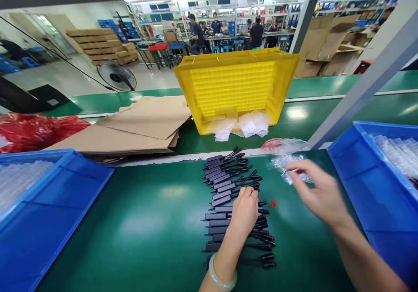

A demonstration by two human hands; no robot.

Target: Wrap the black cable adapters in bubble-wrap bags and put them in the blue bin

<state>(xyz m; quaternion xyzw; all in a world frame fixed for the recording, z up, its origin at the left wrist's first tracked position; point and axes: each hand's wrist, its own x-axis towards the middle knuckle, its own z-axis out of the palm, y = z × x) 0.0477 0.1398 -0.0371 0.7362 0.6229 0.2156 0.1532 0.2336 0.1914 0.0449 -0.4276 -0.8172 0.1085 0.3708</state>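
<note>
Several black cables with flat rectangular modules (215,223) lie in a column on the green work surface, their connector ends pointing right. My left hand (244,209), a pale bangle (222,276) on its wrist, is closed over the cable ends in the middle of the column; its fingertips are partly hidden. To the right, my right hand (318,192) is slightly blurred, thumb and forefinger drawn close together beside a clear plastic bag (287,163) of small transparent pieces. Anything in that pinch is too small to make out. Tiny red pieces (272,203) lie between the hands.
Blue bins (369,205) stand at right and left, holding clear plastic items. A yellow crate (235,87) tilts towards me at the back, bubble-wrap bags (253,124) at its lower edge. Flat cardboard (140,126) and a red plastic bag (35,131) lie left. A grey post rises at right.
</note>
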